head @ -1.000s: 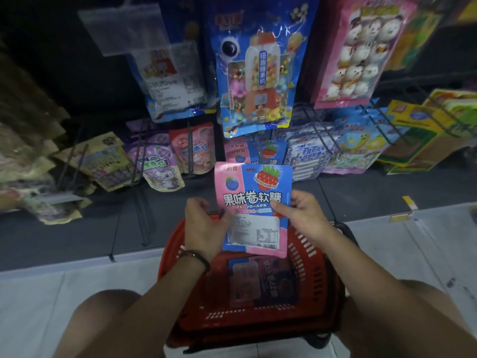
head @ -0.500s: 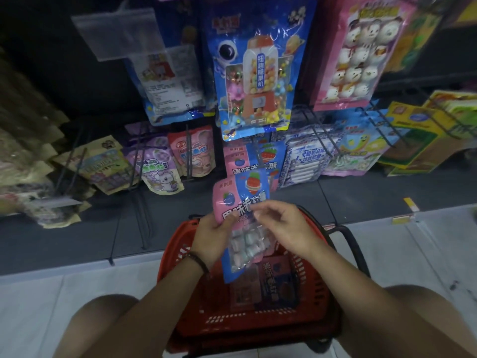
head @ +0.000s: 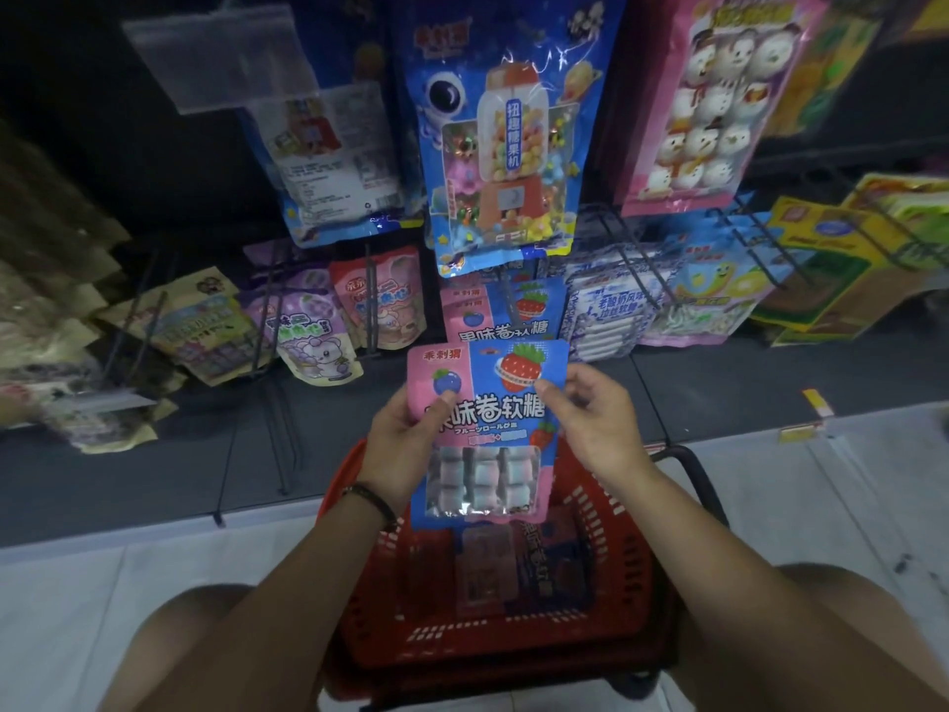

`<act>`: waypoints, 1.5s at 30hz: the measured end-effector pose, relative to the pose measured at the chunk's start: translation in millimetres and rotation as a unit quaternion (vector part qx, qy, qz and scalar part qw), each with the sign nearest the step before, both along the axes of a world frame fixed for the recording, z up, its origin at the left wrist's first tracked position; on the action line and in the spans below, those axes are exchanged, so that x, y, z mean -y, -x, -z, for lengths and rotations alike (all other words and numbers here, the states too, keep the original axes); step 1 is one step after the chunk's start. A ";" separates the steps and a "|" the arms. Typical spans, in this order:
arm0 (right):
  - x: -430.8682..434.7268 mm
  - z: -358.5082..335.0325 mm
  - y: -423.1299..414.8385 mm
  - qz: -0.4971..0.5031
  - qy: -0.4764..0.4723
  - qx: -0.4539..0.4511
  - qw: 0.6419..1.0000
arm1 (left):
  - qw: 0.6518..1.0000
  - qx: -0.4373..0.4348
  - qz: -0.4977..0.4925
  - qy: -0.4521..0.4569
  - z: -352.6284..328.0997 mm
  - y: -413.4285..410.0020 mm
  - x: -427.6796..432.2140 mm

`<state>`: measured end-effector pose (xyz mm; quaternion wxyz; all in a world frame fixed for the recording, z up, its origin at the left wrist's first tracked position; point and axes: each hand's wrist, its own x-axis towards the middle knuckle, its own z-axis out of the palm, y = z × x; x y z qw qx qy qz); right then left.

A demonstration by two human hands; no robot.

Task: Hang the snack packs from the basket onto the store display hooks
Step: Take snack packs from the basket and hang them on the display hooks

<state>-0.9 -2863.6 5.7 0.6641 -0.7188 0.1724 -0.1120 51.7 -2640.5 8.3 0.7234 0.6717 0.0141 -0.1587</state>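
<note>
The pale tiled floor [head: 847,506] spreads under and to both sides of the red basket [head: 488,639], which sits between the person's bare knees. Beyond the basket's far rim stands the dark display, its black wire display hooks [head: 634,272] reaching out toward the basket. Highest above the basket hangs a big blue candy-machine pack [head: 508,146], and up to the right of the basket hangs a pink pack of white marshmallow figures [head: 703,110].

Directly over the basket's far half, the snack pack [head: 488,429] is held upright with its printed face to the camera: pink and blue, with a strawberry and a blueberry on it and a clear window of rolled sweets at the bottom. Its top edge comes just below a matching pack [head: 506,310] already hung on a hook beyond the basket. More packs [head: 513,562] lie flat on the basket's floor, dim in the shadow.

The left hand [head: 405,439] grips the pack's left edge, above the basket's left rim. The thumb is curled across the front, and the rest is hidden behind the pack. The right hand [head: 595,418], above the basket's right rim, pinches the pack's right edge near the strawberry, its fingers [head: 575,382] bent. A dark bracelet [head: 369,498] circles the left wrist, beside the basket's left rim.
</note>
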 end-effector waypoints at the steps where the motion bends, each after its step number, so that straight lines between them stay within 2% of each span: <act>1: 0.6 -0.1 0.7 -0.001 0.011 0.006 1.000 | 1.000 0.012 -0.006 0.002 -1.9 0.3 1.7; 7: 9.4 -10.4 0.1 0.013 -0.051 0.015 0.998 | 0.993 0.105 -0.005 -0.059 -13.0 -7.2 10.1; 11: 28.8 -31.1 -13.0 -0.040 -0.032 0.041 0.998 | 0.955 0.238 0.021 -0.176 -15.7 -29.0 10.0; 13: 36.7 -33.9 -21.9 -0.065 -0.010 0.029 0.997 | 0.939 0.257 0.024 -0.229 -8.4 -38.2 10.3; 17: 44.8 -20.9 -41.0 -0.068 -0.009 -0.026 0.997 | 0.974 0.128 0.026 -0.182 10.8 -54.0 21.0; 20: 45.8 1.2 -45.6 -0.028 0.002 -0.056 0.998 | 0.990 0.052 0.040 -0.125 21.3 -61.4 33.1; 23: 41.5 21.0 -46.2 0.017 -0.003 -0.050 0.999 | 0.985 0.058 0.052 -0.152 23.9 -61.1 41.9; 28: 37.8 14.2 -63.7 0.049 0.036 -0.024 0.998 | 0.993 0.057 0.005 -0.102 22.8 -67.1 53.7; 34: 42.9 18.0 -80.1 0.065 0.089 -0.056 0.992 | 0.995 -0.003 -0.031 -0.090 24.4 -84.8 65.5; 39: 49.4 22.7 -92.2 0.074 0.089 -0.089 0.989 | 0.992 -0.023 -0.045 -0.118 26.6 -97.4 76.2; 45: 45.6 27.4 -100.0 0.110 0.065 -0.080 0.989 | 0.988 -0.050 -0.070 -0.126 19.9 -107.1 83.2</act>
